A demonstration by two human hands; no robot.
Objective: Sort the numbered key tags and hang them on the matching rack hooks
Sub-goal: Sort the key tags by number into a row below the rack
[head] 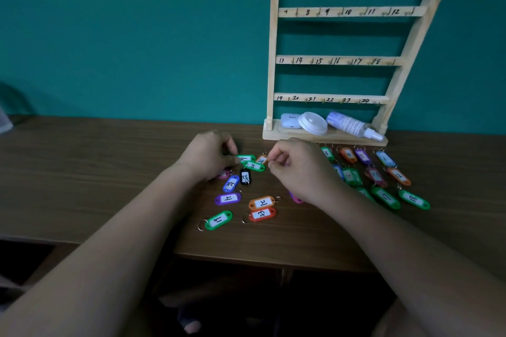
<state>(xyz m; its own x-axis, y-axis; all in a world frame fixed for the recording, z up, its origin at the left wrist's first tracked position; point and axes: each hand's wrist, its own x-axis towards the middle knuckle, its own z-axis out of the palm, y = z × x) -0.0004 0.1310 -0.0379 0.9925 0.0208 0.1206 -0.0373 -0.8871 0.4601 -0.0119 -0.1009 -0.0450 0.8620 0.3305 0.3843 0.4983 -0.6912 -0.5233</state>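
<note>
Toward the table's (109, 172) far edge, before the rack (273, 63), the left hand (204, 154) pinches a green tag (245, 158) by its end. The right hand (298, 169) has its fingers curled beside the orange tag (261, 159); whether they grip it cannot be told. Sorting is judged under way: ordered tags (386, 197) lie to the right and the rack hooks are bare. The next move calls for reading the number and placing the tag in sequence.

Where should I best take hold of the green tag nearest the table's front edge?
Probably pinch the green tag across its long edges from above: it lies flat, apart from other tags, and that leaves its left-end ring free for hanging.
</note>
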